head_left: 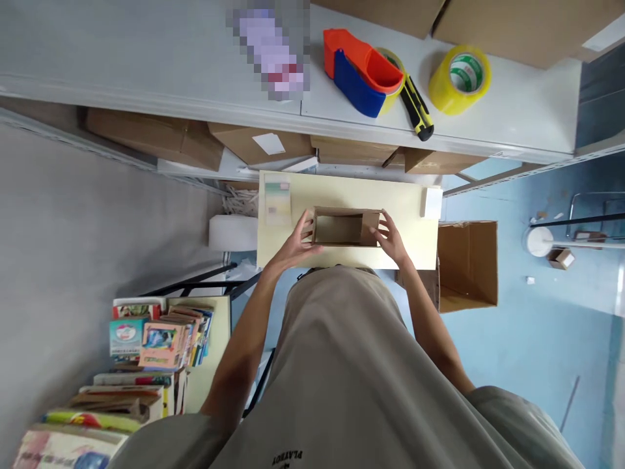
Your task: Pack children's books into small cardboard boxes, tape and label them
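Observation:
A small open cardboard box (344, 228) stands on a pale yellow table (342, 192) right in front of me. My left hand (295, 244) grips the box's left side, fingers bent round its edge. My right hand (390, 238) grips the right side the same way. The box looks empty inside. A small printed card (278, 203) lies on the table left of the box, and a white block (431, 202) sits at the table's right edge.
A grey shelf (195, 71) above holds an orange-and-blue tape dispenser (360, 71), a yellow-black utility knife (417, 107) and a yellow tape roll (459, 78). Cardboard boxes lie under the shelf. An open carton (466, 264) stands at the right. Stacked books (151, 345) fill the lower left.

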Demonstrator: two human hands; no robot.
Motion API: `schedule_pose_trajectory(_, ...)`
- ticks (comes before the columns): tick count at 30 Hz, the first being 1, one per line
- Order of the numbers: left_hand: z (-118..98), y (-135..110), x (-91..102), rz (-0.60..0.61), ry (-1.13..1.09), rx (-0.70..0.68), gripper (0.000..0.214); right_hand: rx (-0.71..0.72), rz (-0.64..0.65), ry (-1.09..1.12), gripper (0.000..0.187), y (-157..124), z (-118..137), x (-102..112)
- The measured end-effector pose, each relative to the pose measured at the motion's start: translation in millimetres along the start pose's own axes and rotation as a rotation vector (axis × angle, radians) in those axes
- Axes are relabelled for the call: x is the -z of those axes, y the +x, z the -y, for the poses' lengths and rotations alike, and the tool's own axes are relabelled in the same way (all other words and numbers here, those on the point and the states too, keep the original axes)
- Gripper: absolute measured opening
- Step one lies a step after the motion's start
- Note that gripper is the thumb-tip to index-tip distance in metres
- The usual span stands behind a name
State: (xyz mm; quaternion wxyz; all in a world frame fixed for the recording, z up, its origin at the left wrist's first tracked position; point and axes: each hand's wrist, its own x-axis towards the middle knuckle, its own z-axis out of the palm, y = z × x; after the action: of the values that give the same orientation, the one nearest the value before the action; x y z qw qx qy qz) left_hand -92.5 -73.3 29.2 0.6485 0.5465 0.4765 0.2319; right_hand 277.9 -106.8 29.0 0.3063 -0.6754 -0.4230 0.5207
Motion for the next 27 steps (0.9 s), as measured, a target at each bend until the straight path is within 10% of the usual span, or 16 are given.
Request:
schedule_pose_trajectory(3,-2.5,-1.1,-7.2,-0.113,0.08,0.048,0.14,0.078,0.071,-0.035,0.1,-7.5,15.7,12.1)
schedule_pose_trajectory(11,-12.5,12.6,-30.7,-0.35,0.444,-0.046,0.036,0.233,0.108,-0.238,0.06,0.7,15.6,21.4)
schedule_pose_trajectory(22,-17.8,22.6,-32.3,-0.389,0.485,-0.066,0.029,0.222,0.073,-0.216,0.053,12.0,19.9,19.0)
schedule_pose_trajectory(27,-65.9,37.7,-15.9,-0.444,0.527,-0.219,0.022,0.426,-0.03,-0.375,0.048,20.0,78.0,30.8)
